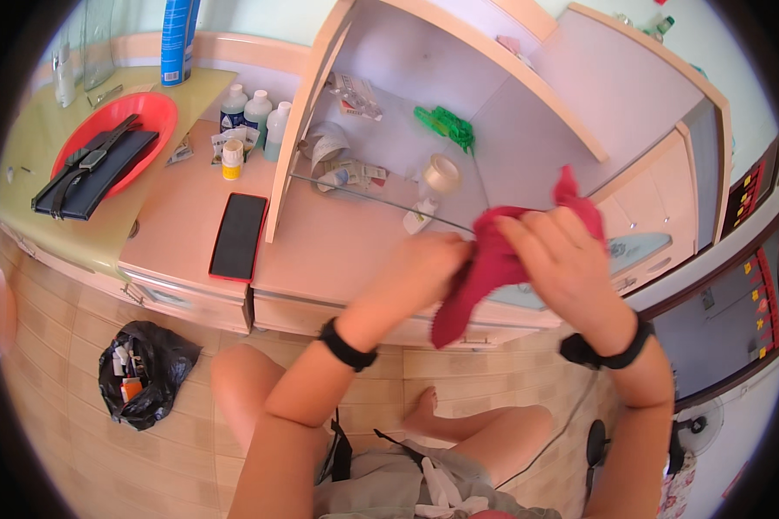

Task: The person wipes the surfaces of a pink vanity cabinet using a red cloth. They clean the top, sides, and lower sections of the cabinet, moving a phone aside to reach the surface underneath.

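A dark red cloth hangs bunched between my two hands, in front of the open cabinet. My right hand is closed on its upper right part, and a corner sticks up above the knuckles. At the left edge of the cloth, my left hand has its fingers closed on the fabric; the fingertips are partly hidden and slightly blurred. The cabinet's glass edge runs just behind my left hand. Inside the cabinet lie a green bundle, a roll of tape and a small white bottle.
On the counter stand a phone, a yellow-and-white bottle and several larger bottles. A red basin holds a dark flat case with a watch on it. A black trash bag sits on the floor at left.
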`<state>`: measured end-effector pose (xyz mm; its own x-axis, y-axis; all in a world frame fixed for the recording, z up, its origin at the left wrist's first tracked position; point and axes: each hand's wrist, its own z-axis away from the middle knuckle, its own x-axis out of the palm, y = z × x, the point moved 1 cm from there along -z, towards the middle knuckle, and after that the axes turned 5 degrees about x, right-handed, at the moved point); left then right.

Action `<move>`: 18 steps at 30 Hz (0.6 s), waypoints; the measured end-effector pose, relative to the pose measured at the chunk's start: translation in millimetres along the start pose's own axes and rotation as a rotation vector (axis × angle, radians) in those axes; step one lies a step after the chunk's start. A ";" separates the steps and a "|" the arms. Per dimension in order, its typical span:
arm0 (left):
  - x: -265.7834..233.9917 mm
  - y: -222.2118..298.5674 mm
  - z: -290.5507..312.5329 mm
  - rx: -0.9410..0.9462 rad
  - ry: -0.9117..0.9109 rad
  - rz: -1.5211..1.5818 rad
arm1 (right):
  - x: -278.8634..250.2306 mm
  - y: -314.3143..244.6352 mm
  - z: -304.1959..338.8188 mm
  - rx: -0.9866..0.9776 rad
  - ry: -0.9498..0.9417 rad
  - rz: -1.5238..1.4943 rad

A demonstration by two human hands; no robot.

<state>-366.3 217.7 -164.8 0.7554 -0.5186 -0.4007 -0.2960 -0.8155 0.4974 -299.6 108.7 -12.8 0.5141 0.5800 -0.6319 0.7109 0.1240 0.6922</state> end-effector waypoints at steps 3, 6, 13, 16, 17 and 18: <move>-31.7 -28.3 39.1 -0.119 0.003 -0.119 | 53.3 -44.5 -6.9 0.130 0.154 -0.168; -42.2 -53.9 67.4 -0.280 0.046 -0.360 | 118.7 -101.4 5.6 0.288 0.144 -0.407; -18.8 -95.3 116.1 -0.528 -0.215 -0.680 | 224.0 -147.1 46.5 0.447 -0.555 -0.762; -9.5 -85.0 126.7 -0.563 -0.264 -0.723 | 223.3 -136.6 43.7 0.580 -0.599 -1.041; -6.8 -89.5 126.1 -0.558 -0.279 -0.738 | 227.8 -138.5 44.5 0.559 -0.614 -0.916; -3.2 -95.9 126.3 -0.551 -0.295 -0.751 | 232.0 -143.6 44.3 0.539 -0.628 -0.790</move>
<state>-414.2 265.0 -308.4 0.4366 -0.0182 -0.8995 0.5738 -0.7644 0.2940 -261.2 189.7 -274.3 -0.1270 -0.0304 -0.9914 0.9774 -0.1740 -0.1199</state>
